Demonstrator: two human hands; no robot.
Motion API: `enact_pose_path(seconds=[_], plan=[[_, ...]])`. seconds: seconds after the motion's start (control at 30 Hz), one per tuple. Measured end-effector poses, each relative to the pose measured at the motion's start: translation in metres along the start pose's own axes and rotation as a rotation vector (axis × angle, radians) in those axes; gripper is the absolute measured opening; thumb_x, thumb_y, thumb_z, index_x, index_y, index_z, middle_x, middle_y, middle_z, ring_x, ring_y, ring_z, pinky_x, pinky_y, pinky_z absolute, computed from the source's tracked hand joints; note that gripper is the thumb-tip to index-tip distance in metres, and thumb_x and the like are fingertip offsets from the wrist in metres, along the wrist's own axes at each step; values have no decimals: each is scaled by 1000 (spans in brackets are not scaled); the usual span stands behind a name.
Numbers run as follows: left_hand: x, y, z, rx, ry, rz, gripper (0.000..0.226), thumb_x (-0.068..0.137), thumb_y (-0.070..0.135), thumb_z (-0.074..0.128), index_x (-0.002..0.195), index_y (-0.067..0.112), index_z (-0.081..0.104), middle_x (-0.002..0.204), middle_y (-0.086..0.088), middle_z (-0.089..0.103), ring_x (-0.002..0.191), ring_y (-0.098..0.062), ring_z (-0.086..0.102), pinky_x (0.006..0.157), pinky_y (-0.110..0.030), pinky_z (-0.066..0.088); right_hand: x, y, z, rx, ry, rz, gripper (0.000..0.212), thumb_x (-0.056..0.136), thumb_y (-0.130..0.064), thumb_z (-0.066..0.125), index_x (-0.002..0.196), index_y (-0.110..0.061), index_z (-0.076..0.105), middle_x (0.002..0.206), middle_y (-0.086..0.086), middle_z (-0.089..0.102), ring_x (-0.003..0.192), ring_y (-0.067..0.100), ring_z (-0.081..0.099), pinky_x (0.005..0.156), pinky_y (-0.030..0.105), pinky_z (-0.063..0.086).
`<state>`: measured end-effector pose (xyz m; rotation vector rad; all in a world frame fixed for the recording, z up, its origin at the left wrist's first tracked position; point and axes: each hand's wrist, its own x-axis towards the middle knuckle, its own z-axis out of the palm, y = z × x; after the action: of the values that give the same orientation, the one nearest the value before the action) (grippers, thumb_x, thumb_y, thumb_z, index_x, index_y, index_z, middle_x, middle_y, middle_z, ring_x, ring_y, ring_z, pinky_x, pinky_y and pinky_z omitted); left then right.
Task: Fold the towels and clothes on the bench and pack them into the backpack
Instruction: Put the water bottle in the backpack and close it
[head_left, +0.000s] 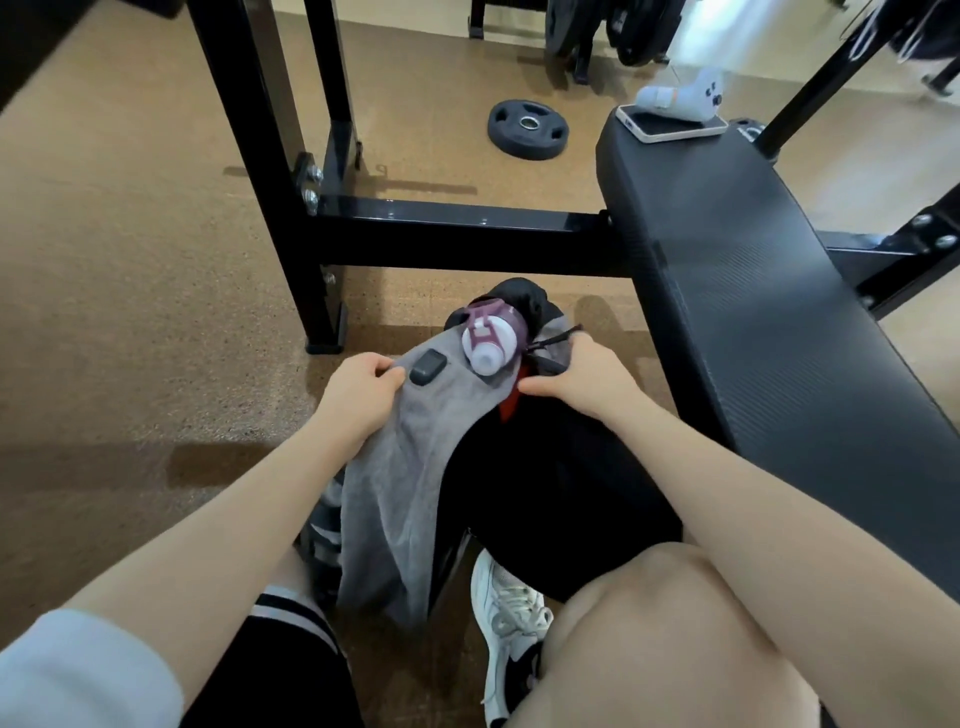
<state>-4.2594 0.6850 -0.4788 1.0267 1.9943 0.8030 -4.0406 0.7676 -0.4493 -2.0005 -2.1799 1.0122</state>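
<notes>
The left hand (363, 387) has its fingers curled over the upper left edge of the gray towel (410, 457), gripping the cloth at about nine o'clock from the small black case (428, 367) lying on it. The right hand (582, 371) is clenched on the rim of the black backpack (545, 478), pinching its fabric near the black drawstring (553, 340) at roughly three o'clock from the bottle (491, 340).

The towel is draped over the backpack on the floor (130, 312), between the person's knees. Its long axis runs from about one o'clock, at the bag's mouth, down to seven o'clock, where its loose end hangs near the white shoe (511, 623). The purple and white bottle lies tilted at the bag's opening, its cap pointing toward six o'clock. A strip of red cloth (511, 402) shows under the right hand.

The black bench (753, 291) stands at two o'clock of the backpack, carrying a phone (675, 124) at its far end.
</notes>
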Motion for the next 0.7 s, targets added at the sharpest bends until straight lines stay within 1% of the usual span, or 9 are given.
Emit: enact_pose_path(seconds=[0.1,0.2,0.23,0.3,0.37,0.43,0.5,0.57,0.7], plan=[[13,3,3,16,56,-5,19,95,19,45,87,11,61,88,-7,60,78,-21,51,71,-31,39,-8,13,-7,0,-214,136,53,76,-26,76,117,-1,53,113,13,60,99,29,58,85,37,50],[18,6,1,31,34,23,26,96,23,47,118,13,53,93,-2,56,83,-19,52,72,-30,40,-13,2,6,75,-225,57,43,84,-13,65,122,-1,51,121,15,57,107,31,56,81,32,44],[15,6,1,100,30,70,33,95,26,48,125,12,48,100,-4,56,90,-22,53,77,-32,41,-14,-4,9,111,-217,17,33,86,-11,62,116,0,52,117,17,57,104,33,57,77,32,42],[1,3,6,322,131,252,45,91,43,47,124,12,50,118,-13,51,113,-33,46,92,-38,35,-13,-16,14,165,-165,-36,20,89,-11,58,104,0,53,106,19,58,97,34,57,72,32,40],[-23,1,13,594,189,356,65,80,65,44,119,14,53,124,-11,45,120,-33,38,96,-41,32,-10,-22,18,179,-63,-48,14,88,-12,58,96,-1,53,96,15,57,88,30,56,68,32,40],[-39,-9,17,823,130,344,70,77,63,56,125,14,43,126,-8,41,120,-30,38,94,-38,36,-9,-24,22,197,-20,-36,10,88,-11,58,87,-5,50,90,13,56,81,26,53,63,30,37],[-42,-28,14,826,172,319,64,80,33,68,130,8,38,122,-14,45,110,-34,47,84,-38,44,-9,-23,27,234,-24,-26,12,88,-10,58,83,-7,47,87,15,54,74,24,50,58,30,32],[-40,-44,3,701,244,264,50,82,14,65,126,3,44,114,-18,49,102,-37,52,76,-39,45,-9,-21,28,263,2,-29,15,87,-13,58,80,-8,46,81,15,50,69,23,47,57,29,29],[-54,-57,-12,588,306,179,16,93,26,51,96,10,51,91,-8,51,89,-31,54,61,-33,34,-10,-16,28,330,45,-52,33,90,-23,57,67,-12,36,66,10,36,58,20,35,56,29,20]])
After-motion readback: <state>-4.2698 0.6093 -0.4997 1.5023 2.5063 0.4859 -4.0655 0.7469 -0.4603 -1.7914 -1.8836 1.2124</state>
